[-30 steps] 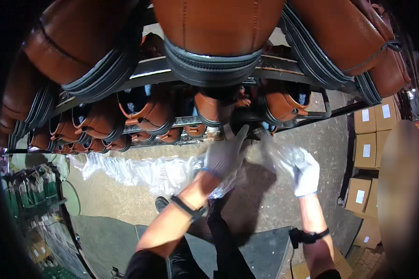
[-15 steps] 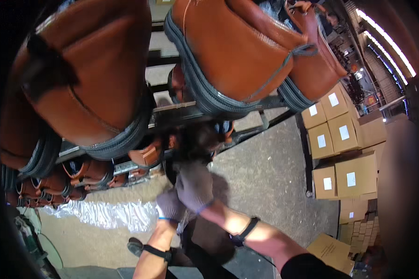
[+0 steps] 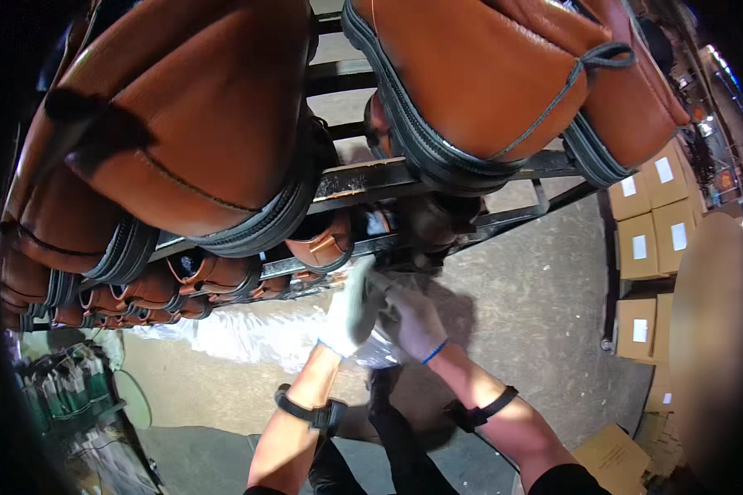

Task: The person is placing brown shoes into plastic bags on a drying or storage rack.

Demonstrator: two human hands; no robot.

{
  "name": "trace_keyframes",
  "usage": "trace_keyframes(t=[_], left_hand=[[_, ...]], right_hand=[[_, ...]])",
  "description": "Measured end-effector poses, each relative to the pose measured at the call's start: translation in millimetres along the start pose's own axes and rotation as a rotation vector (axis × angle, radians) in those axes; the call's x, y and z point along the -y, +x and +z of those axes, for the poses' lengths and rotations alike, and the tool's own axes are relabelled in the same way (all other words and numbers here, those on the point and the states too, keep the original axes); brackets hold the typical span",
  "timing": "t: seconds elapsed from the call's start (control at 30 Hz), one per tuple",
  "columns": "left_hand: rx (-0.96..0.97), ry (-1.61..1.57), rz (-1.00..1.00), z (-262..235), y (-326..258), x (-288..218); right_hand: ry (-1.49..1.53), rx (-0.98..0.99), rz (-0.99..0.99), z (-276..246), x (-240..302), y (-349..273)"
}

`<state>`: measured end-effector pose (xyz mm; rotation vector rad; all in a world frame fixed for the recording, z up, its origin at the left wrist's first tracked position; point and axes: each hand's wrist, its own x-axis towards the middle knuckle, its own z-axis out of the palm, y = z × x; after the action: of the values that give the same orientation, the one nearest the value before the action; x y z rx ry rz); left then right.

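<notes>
Two gloved hands meet beneath a metal rack (image 3: 363,183) of brown boots (image 3: 182,140): the left hand (image 3: 357,307) and right hand (image 3: 417,320) both have fingers curled around a clear plastic bag (image 3: 377,353), above the concrete floor (image 3: 537,313).

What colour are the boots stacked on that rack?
The boots are orange-brown leather with dark grey soles, seen best in the head view.

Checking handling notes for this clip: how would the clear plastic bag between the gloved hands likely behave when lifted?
The clear plastic bag looks thin and crumpled, so it would probably be floppy and sag. It seems light for its size, since the left hand and right hand bunch it easily. The glossy film may slip against the glove fabric, though a pinch should hold.
</notes>
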<state>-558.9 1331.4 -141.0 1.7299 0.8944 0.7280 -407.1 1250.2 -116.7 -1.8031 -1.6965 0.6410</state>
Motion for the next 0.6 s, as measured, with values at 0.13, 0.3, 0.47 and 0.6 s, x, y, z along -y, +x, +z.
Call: trace_keyframes(t=[0.13, 0.3, 0.47, 0.6], left_hand=[[0.438, 0.465, -0.221, -39, -51, 6], [0.384, 0.617, -0.029, -1, -40, -10], [0.029, 0.425, 0.176, 30, 5, -1], [0.041, 0.365, -0.001, 18, 14, 13]], right_hand=[[0.006, -0.179, 0.067, -22, 0, -16], [0.003, 0.155, 0.092, -82, -70, -75], [0.333, -0.297, 0.447, -140, -99, -127], [0.722, -0.689, 0.772, -186, -141, -174]])
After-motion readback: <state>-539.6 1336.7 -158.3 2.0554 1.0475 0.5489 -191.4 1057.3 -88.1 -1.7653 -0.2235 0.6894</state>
